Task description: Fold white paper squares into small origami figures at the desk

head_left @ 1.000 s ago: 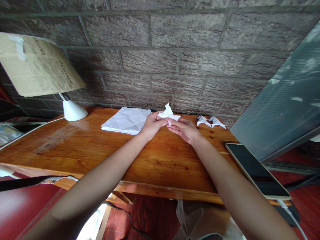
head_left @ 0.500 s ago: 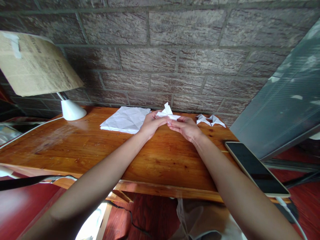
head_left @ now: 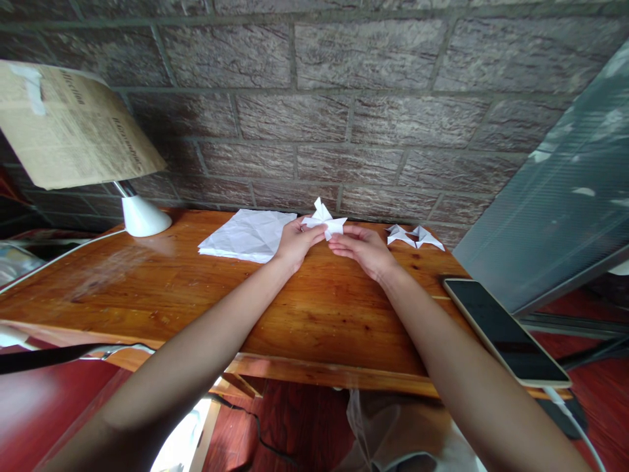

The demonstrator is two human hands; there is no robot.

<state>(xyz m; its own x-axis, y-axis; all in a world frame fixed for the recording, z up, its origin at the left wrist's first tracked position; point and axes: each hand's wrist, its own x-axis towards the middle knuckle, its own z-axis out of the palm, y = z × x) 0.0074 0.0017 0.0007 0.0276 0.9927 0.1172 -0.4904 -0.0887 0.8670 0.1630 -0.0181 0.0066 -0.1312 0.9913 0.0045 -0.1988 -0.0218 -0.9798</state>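
A small white folded paper figure [head_left: 324, 221] with pointed flaps is held just above the far side of the wooden table [head_left: 206, 295]. My left hand [head_left: 293, 244] pinches its left side, fingers closed on the paper. My right hand [head_left: 362, 250] pinches its lower right side from underneath. Both forearms stretch out across the table toward it.
A creased white paper sheet [head_left: 248, 235] lies flat left of my hands. Two finished folded paper pieces [head_left: 414, 236] sit to the right by the brick wall. A phone [head_left: 504, 331] lies at the table's right edge. A lamp [head_left: 140, 215] stands far left.
The paper figure has turned and shifted slightly left and upward between my fingers. My hands have stayed in about the same place.
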